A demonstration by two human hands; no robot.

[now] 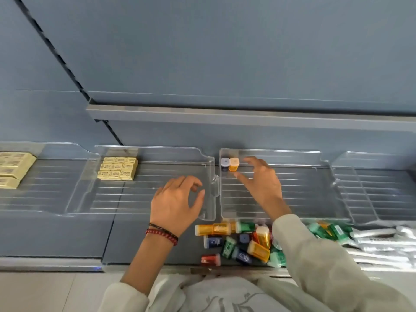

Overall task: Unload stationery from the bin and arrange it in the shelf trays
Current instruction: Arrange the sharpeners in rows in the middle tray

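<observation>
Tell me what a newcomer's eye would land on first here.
The jumble of containers, orange, green, blue and red, on the front edge of the shelf stands out first. Next, a grey container and an orange container stand side by side in the back left corner of a clear tray, the right hand open beside them. Yellow packets sit in the neighbouring tray.

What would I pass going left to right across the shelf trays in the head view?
far-left yellow erasers → second block of yellow erasers → left hand → grey-capped case → orange case → right hand
</observation>
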